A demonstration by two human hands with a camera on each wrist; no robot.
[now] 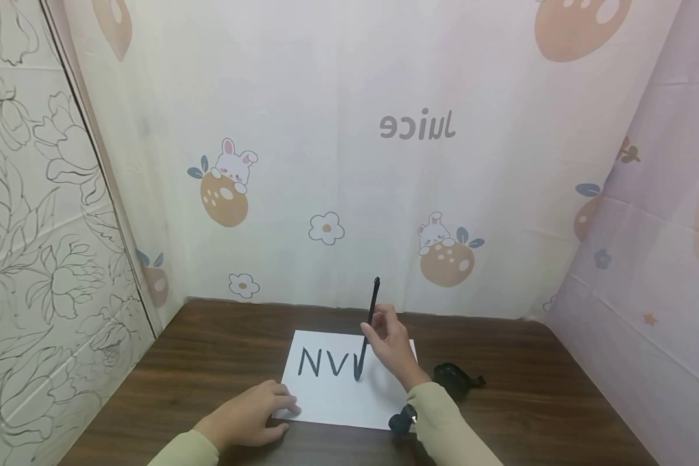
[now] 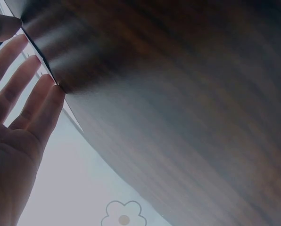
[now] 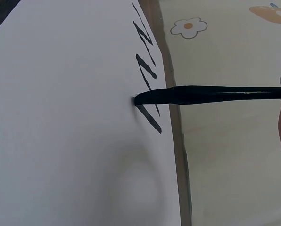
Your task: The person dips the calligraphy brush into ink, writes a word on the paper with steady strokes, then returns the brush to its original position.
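My right hand [image 1: 391,343] pinches a black calligraphy brush [image 1: 374,304] upright over a white sheet of paper [image 1: 326,404]. In the right wrist view the brush [image 3: 197,94] has its dark tip on the paper, at the lower end of a stroke. Bold black strokes [image 1: 309,362] like an N and a V stand to the left of the tip. With its fingers spread, my left hand [image 1: 250,414] rests at the paper's lower left corner. In the left wrist view the left hand's fingertips [image 2: 58,92] meet the table surface and the paper edge.
A dark round object with a short stub [image 1: 453,380] lies on the wooden table [image 1: 530,388], right of the paper. A small black device [image 1: 403,419] is at the right wrist. Printed curtains [image 1: 338,162] rise behind the table and at both sides.
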